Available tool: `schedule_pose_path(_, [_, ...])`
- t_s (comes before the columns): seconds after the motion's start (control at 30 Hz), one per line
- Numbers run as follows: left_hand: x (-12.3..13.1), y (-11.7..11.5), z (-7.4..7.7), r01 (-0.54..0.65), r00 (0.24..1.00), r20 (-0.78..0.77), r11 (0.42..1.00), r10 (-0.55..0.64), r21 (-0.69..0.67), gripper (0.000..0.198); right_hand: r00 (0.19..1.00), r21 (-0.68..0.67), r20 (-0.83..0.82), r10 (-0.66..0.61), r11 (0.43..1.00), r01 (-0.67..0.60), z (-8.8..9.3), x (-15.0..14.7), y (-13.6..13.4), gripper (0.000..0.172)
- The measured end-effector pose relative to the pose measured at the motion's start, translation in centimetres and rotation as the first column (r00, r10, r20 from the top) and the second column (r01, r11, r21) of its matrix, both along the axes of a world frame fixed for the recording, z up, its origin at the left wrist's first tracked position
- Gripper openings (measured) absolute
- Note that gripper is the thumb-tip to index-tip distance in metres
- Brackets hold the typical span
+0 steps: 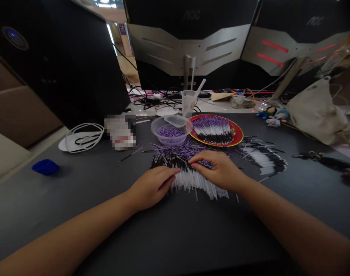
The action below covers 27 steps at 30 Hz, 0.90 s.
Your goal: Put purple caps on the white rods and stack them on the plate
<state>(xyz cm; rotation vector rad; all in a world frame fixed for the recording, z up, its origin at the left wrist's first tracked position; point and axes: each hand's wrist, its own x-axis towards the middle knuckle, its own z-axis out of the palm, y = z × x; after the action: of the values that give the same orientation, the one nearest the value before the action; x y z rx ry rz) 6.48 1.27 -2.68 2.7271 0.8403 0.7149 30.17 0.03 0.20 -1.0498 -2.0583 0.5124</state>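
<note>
L forearm [85, 230] lies nearest, slanting in from near left; L hand [153, 186], fingers narrow, grip unclear, is at left edge of stick pile [202, 181]. Long axes run approx. near-far, white ends near, black far. R hand [217, 168], closer, is over pile, thumb & forefinger narrow; can't tell what's held.

The scene is moderately dim, with whitish glare from the bright overhead lights [105, 5] at upper left. A faint sheen lies on the left of the matte dark-grey desk [169, 241], and a soft shadow edges the blue plastic cap [45, 167]. Wide-angle distortion slants the tall black computer tower [62, 69]. Mosaic pixels obscure one patch, the right edge blurs, and the thin white-and-black sticks [198, 180] lose fine detail.
</note>
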Motion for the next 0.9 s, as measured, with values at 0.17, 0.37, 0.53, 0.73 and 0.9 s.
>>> schedule_pose_path(0.17, [0.0,0.4,0.2,-0.085,0.989,0.126,0.996,0.083,0.009,0.018,0.981,0.145,0.193,-0.011,0.989,-0.017,0.3,0.4,0.0,0.014])
schedule_pose_path(0.37, [-0.2,0.9,0.3,-0.211,0.948,0.223,0.973,0.226,-0.091,0.013,0.978,0.123,0.207,-0.029,0.992,0.003,0.2,0.2,-0.1,0.018])
schedule_pose_path(0.53, [-0.1,0.8,0.4,-0.154,0.951,0.249,0.979,0.184,-0.134,0.017,0.978,0.037,0.209,0.005,0.999,-0.013,0.3,0.0,-0.3,0.02])
schedule_pose_path(0.73, [-0.4,2.0,-0.3,-0.244,0.884,0.343,0.939,0.318,-0.241,0.017,0.997,-0.099,0.082,-0.002,0.995,0.01,0.8,0.4,-0.3,0.02])
schedule_pose_path(0.9, [-0.5,2.9,-0.8,-0.166,0.76,0.468,0.831,0.451,-0.531,0.024,0.999,-0.258,0.03,0.013,0.966,-0.005,1.1,0.4,-0.5,0.021])
